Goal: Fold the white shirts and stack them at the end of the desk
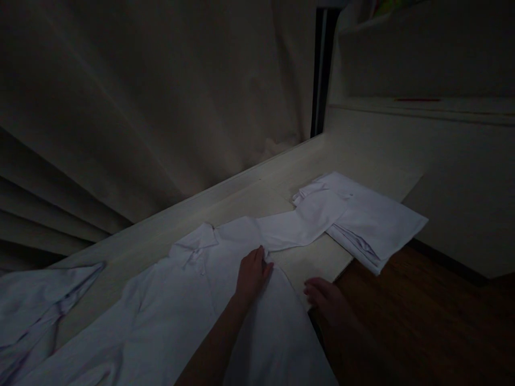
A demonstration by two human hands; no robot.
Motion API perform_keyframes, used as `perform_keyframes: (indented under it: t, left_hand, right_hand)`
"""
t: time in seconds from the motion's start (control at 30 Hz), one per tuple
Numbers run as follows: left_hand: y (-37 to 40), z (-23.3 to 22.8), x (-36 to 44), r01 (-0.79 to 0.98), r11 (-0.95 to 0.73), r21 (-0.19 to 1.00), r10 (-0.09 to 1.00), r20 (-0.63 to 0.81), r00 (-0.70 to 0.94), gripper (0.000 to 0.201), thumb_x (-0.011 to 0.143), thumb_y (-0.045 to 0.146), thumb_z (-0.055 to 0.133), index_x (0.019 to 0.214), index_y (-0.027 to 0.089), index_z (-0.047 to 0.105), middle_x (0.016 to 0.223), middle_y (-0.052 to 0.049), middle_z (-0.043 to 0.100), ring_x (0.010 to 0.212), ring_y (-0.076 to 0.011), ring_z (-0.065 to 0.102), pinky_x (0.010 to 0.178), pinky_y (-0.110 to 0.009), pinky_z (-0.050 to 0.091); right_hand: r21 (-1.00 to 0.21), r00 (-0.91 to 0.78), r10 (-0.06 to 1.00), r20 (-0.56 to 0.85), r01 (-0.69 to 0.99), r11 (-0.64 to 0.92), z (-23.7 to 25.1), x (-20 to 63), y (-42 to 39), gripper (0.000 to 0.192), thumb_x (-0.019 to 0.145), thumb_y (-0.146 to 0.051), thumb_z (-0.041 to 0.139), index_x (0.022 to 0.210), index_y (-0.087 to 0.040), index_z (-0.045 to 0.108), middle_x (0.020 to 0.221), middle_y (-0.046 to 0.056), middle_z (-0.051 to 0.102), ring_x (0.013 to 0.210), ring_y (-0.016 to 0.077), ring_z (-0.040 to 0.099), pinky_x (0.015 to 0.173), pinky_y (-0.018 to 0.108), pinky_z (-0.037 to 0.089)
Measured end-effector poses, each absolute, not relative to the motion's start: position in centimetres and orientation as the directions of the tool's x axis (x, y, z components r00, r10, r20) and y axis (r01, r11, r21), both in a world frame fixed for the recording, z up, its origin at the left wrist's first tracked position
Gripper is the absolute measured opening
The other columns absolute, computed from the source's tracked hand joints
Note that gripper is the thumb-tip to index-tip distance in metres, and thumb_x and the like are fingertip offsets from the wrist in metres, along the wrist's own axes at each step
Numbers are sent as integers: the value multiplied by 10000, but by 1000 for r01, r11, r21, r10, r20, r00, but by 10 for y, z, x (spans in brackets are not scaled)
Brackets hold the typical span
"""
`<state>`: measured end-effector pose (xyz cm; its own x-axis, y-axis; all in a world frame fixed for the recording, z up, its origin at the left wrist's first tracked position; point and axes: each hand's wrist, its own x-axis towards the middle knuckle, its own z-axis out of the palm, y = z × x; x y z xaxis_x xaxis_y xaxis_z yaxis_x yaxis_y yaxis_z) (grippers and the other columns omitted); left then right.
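Note:
A white collared shirt (177, 305) lies spread flat on a pale table (257, 187), collar towards the far edge. My left hand (251, 274) rests on it where the right sleeve meets the body, fingers curled on the fabric. That sleeve (298, 222) stretches out to the right, and its end lies over a stack of folded white garments (374, 222). My right hand (326, 300) hovers at the table's near edge, just beside the shirt's side. The dim light hides whether it grips anything.
Another crumpled white garment (36, 305) lies at the table's left end. A pale curtain (161, 107) hangs behind the table. A white cabinet wall (454, 177) stands at the right, over dark wooden floor (422, 321).

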<state>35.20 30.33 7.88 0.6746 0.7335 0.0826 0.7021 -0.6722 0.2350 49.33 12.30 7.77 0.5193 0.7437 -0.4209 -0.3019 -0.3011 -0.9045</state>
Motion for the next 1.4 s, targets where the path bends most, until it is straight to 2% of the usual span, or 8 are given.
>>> perform_keyframes:
  t: [0.13, 0.23, 0.33, 0.47, 0.63, 0.93, 1.1, 1.4]
  left_hand:
    - [302, 59, 349, 708, -676, 207, 732, 77, 677, 670, 885, 511, 314, 1375, 54, 308, 1438, -194, 395, 1353, -277, 333, 1122, -417, 293]
    - [302, 50, 349, 703, -686, 189, 726, 111, 678, 721, 874, 545, 305, 1389, 41, 273, 1466, -206, 346, 1380, -279, 286, 1140, -426, 276]
    - [302, 45, 348, 683, -714, 154, 700, 176, 692, 727, 866, 561, 316, 1385, 52, 284, 1453, -211, 367, 1374, -292, 297, 1126, -462, 297]
    - [302, 43, 348, 667, -736, 116, 674, 227, 703, 723, 854, 581, 340, 1388, 96, 291, 1445, -195, 389, 1360, -306, 322, 1098, -490, 331]
    - [300, 44, 347, 655, -747, 113, 663, 205, 720, 754, 852, 593, 321, 1385, 60, 282, 1452, -209, 371, 1371, -298, 301, 1111, -479, 312]
    - [300, 43, 345, 641, -759, 109, 649, 193, 736, 723, 847, 587, 346, 1416, 153, 249, 1475, -204, 327, 1386, -316, 259, 1100, -491, 299]
    - [299, 44, 343, 624, -768, 144, 641, 184, 746, 746, 828, 613, 366, 1436, 209, 209, 1502, -198, 267, 1390, -339, 240, 1096, -514, 284]
    - [298, 38, 343, 595, -778, 203, 628, 198, 753, 718, 773, 646, 455, 1400, 338, 289, 1545, -145, 160, 1394, -397, 181, 1074, -585, 265]
  right_hand:
    - [-714, 402, 767, -500, -693, -101, 76, 509, 208, 218, 698, -331, 691, 805, -163, 601, 814, 43, 672, 747, 164, 655, 750, 304, 535]
    - [-697, 545, 661, -516, -716, 45, 76, 525, 237, 146, 739, -286, 651, 776, -191, 547, 741, -10, 645, 731, 123, 650, 755, 260, 534]
    - [-745, 597, 594, -539, -667, -6, 75, 543, 247, 136, 758, -267, 626, 725, -198, 513, 589, -38, 583, 558, 106, 602, 555, 222, 512]
    - [-866, 695, 551, -462, -487, -111, 81, 561, 260, 245, 720, -313, 653, 606, -205, 465, 481, -62, 511, 391, 82, 460, 379, 196, 358]
    - [-967, 815, 548, -189, -56, -250, 98, 588, 287, 296, 732, -369, 614, 527, -216, 465, 423, -63, 489, 411, 110, 453, 443, 231, 343]
    - [-760, 746, 664, 57, 463, -456, 120, 594, 358, 181, 787, -346, 564, 709, -207, 651, 682, 38, 675, 728, 187, 630, 683, 275, 430]
    - [-616, 682, 722, 121, 622, -484, 127, 583, 385, 197, 820, -351, 539, 859, -216, 676, 932, 96, 697, 921, 236, 624, 777, 325, 438]
    - [-507, 543, 829, 131, 756, -415, 116, 574, 414, 270, 873, -280, 452, 1065, -177, 611, 999, 140, 680, 962, 257, 621, 827, 363, 450]
